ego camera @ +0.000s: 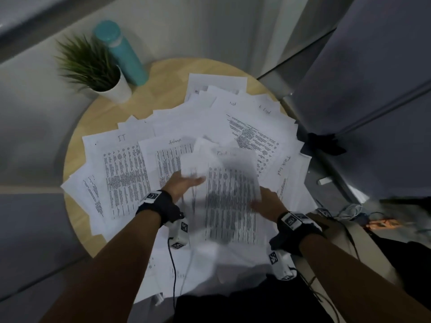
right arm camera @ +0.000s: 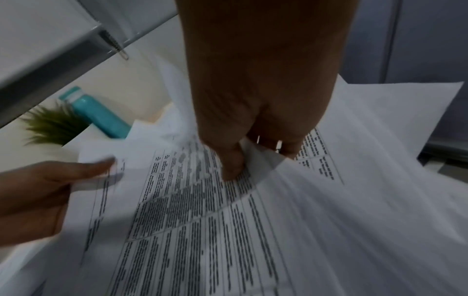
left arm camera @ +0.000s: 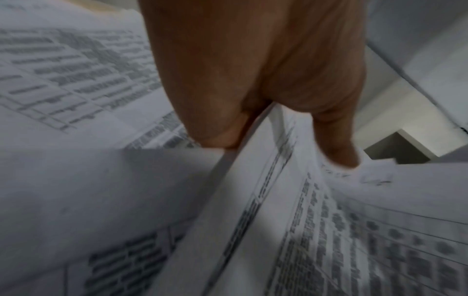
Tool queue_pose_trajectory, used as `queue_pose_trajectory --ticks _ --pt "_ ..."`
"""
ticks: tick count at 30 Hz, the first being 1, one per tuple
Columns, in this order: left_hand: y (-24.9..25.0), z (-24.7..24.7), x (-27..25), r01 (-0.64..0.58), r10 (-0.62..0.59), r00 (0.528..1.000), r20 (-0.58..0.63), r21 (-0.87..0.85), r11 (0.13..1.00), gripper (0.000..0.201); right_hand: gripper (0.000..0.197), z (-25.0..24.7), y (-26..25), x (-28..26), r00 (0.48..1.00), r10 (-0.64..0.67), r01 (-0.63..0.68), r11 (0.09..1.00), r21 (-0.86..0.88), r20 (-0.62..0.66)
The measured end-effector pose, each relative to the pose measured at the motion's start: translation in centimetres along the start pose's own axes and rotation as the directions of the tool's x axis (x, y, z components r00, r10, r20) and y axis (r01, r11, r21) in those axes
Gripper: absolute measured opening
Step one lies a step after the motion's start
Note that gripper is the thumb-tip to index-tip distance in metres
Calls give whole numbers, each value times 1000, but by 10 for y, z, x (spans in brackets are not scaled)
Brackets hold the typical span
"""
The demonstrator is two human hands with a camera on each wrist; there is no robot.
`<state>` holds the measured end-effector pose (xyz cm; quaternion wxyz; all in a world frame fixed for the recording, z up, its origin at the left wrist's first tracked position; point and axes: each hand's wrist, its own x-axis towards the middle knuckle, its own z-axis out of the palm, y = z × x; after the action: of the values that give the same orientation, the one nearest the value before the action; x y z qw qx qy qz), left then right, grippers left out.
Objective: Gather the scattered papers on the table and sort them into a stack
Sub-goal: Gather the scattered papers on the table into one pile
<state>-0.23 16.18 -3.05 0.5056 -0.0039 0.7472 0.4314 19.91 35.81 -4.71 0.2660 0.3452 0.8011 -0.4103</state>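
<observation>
The lifted sheets (ego camera: 231, 201), white pages printed with dense tables, are held just above the near middle of the table, blurred in the head view and sagging a little between the two hands. The left hand (ego camera: 184, 185) pinches their left edge: in the left wrist view the thumb (left arm camera: 339, 148) lies on top of the paper and the other fingers (left arm camera: 210, 120) are tucked beneath, with more than one layer of paper showing between them. The right hand (ego camera: 268, 201) grips the right edge the same way, its thumb (right arm camera: 233, 160) pressed on the printed face and its curled fingers (right arm camera: 286, 144) under the page. Under and around them the scattered papers (ego camera: 121, 173) overlap in a loose fan that covers most of the round wooden table (ego camera: 163, 89), some headed with handwritten words, several hanging over the near and right rims. At the far left edge of the table stand a potted plant (ego camera: 91, 64) in a white pot and, just behind it, a teal bottle (ego camera: 123, 52). Both wrists wear dark bands with white marked camera blocks, and thin cables trail from them.
</observation>
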Motion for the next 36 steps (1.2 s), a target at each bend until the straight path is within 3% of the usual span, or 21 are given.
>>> queue_pose_trajectory --ticks 2,5,7,9,12,14,16,17,19,20,22,24,26,27,28,30,31,33,36 --pt "4 15 -3 -56 57 995 -82 14 998 36 31 1 8 1 999 -2 -1 998 60 37" --pt "11 21 -8 -134 104 967 -232 -114 984 42 28 -11 13 1 995 73 -56 969 241 -64" --pt "15 17 -14 -170 100 964 -245 -281 945 48 24 -20 15 2 977 95 -4 905 426 -191" --pt "12 15 -21 -165 105 979 -175 -370 914 43 20 -26 18 5 967 101 47 833 551 -235" --pt "-8 22 -23 14 -19 999 -33 -152 988 52 47 -22 16 6 986 125 -31 798 602 -114" --pt "-21 31 -22 155 -151 987 -55 80 985 67 48 -16 20 6 991 133 -121 784 609 26" --pt "-22 36 -23 130 -110 983 -146 141 981 48 41 -13 20 4 991 114 -134 812 568 71" --pt "-17 36 -26 90 -70 981 -179 106 990 46 50 -14 20 2 991 119 -130 826 549 56" --pt "-2 32 -33 20 -21 979 -204 -5 1000 69 89 -27 11 -7 996 91 -68 815 575 -10" --pt "8 29 -40 -9 2 973 -233 -28 1000 82 97 -37 5 -11 997 58 -18 780 625 -44" --pt "29 20 -50 -80 58 962 -265 -74 994 104 78 -65 -16 -20 993 -26 103 691 716 -117" --pt "59 6 -55 -165 125 968 -220 -174 971 116 42 -94 -45 -30 971 -139 237 684 690 -195" --pt "88 -8 -64 -275 226 949 -219 -229 934 134 30 -122 -75 -39 937 -227 347 664 662 -264" --pt "100 -14 -69 -317 262 938 -228 -258 913 132 31 -132 -88 -40 913 -265 407 629 662 -309" --pt "108 -19 -71 -387 327 914 -239 -278 879 114 40 -142 -101 -44 882 -303 471 591 655 -361" --pt "127 -20 -85 -550 486 832 -269 -272 790 54 49 -152 -118 -47 814 -386 580 521 626 -434" --pt "137 -19 -92 -609 551 791 -264 -264 748 43 48 -156 -124 -50 799 -393 602 502 621 -456" --pt "136 -24 -96 -656 596 754 -278 -259 709 45 42 -156 -127 -50 779 -374 627 483 611 -504" --pt "116 -26 -90 -532 463 837 -292 -234 814 81 42 -142 -125 -48 803 -353 593 553 585 -481"
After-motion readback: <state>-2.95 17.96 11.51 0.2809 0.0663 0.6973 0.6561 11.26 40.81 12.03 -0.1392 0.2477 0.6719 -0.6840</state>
